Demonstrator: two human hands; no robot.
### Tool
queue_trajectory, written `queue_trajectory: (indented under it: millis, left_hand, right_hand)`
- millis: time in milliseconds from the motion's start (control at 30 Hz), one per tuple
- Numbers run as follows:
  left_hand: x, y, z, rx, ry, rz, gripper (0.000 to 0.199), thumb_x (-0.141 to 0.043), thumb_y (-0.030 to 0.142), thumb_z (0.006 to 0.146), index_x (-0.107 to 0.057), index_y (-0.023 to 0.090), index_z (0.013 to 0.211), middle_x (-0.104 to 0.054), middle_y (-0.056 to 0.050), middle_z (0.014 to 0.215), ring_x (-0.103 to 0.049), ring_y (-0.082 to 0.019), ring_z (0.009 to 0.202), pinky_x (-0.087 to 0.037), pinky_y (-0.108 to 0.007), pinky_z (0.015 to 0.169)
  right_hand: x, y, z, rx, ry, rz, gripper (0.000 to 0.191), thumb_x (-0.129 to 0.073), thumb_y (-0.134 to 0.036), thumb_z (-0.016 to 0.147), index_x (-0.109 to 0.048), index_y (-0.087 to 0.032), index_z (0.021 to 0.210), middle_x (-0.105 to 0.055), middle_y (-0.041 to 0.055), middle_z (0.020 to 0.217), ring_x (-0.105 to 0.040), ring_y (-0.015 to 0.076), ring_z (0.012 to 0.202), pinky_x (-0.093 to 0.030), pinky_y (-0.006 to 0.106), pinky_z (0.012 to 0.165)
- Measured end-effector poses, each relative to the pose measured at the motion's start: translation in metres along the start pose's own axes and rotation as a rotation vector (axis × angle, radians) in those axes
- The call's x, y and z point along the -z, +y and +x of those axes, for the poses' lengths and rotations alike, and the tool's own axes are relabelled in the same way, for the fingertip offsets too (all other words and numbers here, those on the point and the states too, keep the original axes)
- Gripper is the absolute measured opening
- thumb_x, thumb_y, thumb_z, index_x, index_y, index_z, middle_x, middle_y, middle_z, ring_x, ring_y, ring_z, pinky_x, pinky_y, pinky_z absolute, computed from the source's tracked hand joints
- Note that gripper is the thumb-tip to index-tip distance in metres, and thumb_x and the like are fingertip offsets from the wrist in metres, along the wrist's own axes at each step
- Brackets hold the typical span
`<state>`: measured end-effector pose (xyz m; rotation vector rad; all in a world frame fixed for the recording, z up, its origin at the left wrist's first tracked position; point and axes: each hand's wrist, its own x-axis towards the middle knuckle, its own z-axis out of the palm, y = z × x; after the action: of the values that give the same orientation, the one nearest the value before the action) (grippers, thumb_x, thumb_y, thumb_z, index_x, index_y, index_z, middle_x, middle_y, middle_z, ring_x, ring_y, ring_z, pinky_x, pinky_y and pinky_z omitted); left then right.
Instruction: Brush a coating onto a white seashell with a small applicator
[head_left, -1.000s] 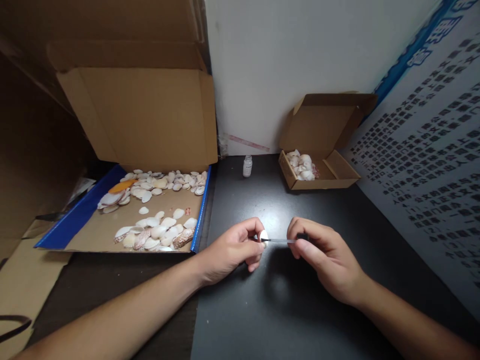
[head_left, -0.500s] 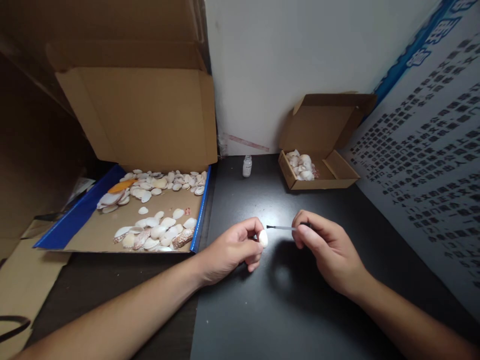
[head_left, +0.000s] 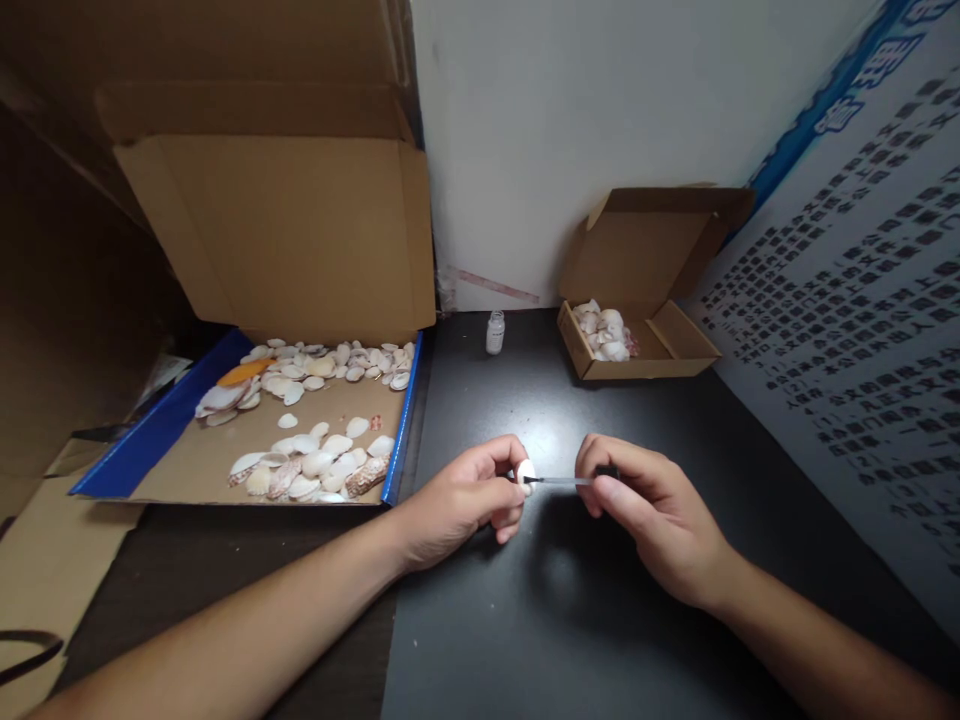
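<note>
Between the thumb and fingers of my left hand (head_left: 469, 492) is a small white seashell (head_left: 526, 470), held upright above the dark table. My right hand (head_left: 649, 500) is closed on the black cap end of a small brush (head_left: 561, 481) with a thin pale stem. The brush points left, and its dark bristle tip lies over the face of the shell, seemingly touching it. Behind the hands stands a small clear glass bottle (head_left: 495, 335) without its cap, with whitish contents or label.
On the left, an open blue-edged cardboard box (head_left: 176, 470) holds many loose shells (head_left: 315, 462) and an orange piece (head_left: 244, 373). A smaller open cardboard box (head_left: 637, 368) with white shells (head_left: 606, 330) sits at the back right, beside a printed panel (head_left: 847, 300).
My right hand has moved slightly left and down, bringing the brush tip from beside the shell onto it. My left hand and the shell have stayed in place.
</note>
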<state>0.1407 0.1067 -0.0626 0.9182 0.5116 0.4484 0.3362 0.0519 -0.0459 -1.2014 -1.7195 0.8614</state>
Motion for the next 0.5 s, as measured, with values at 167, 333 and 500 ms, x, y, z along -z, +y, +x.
queue_trajectory:
  millis: [167,333,500]
  left_hand:
    - [-0.0005,0.0008,0.0008,0.0,0.007,-0.039,0.018,-0.061,0.02,0.075,-0.045,0.017,0.082,-0.039,0.006,0.067,-0.037,-0.004,0.052,-0.037,-0.02,0.051]
    - [-0.0015,0.0023,0.0014,0.009,0.013,-0.039,0.015,-0.059,0.018,0.075,-0.045,0.017,0.08,-0.04,0.005,0.066,-0.038,-0.004,0.051,-0.036,-0.02,0.05]
    - [-0.0018,0.0036,0.0011,0.012,0.019,-0.066,0.012,-0.055,0.015,0.074,-0.045,0.016,0.08,-0.041,0.005,0.067,-0.038,-0.004,0.051,-0.036,-0.02,0.051]
  right_hand:
    - [-0.0006,0.0003,0.0013,-0.056,0.087,-0.08,0.031,-0.047,-0.032,0.094,-0.046,-0.019,0.065,-0.043,-0.0026,0.061,-0.039,0.0125,0.057,-0.031,0.027,0.054]
    - [-0.0007,-0.0002,0.001,-0.023,0.007,-0.001,0.032,-0.044,-0.033,0.095,-0.047,-0.019,0.067,-0.046,-0.002,0.063,-0.042,0.013,0.058,-0.033,0.027,0.056]
    - [0.0005,0.0002,0.0018,-0.061,0.081,-0.089,0.031,-0.047,-0.031,0.093,-0.045,-0.019,0.065,-0.043,-0.0026,0.06,-0.039,0.0128,0.056,-0.031,0.027,0.054]
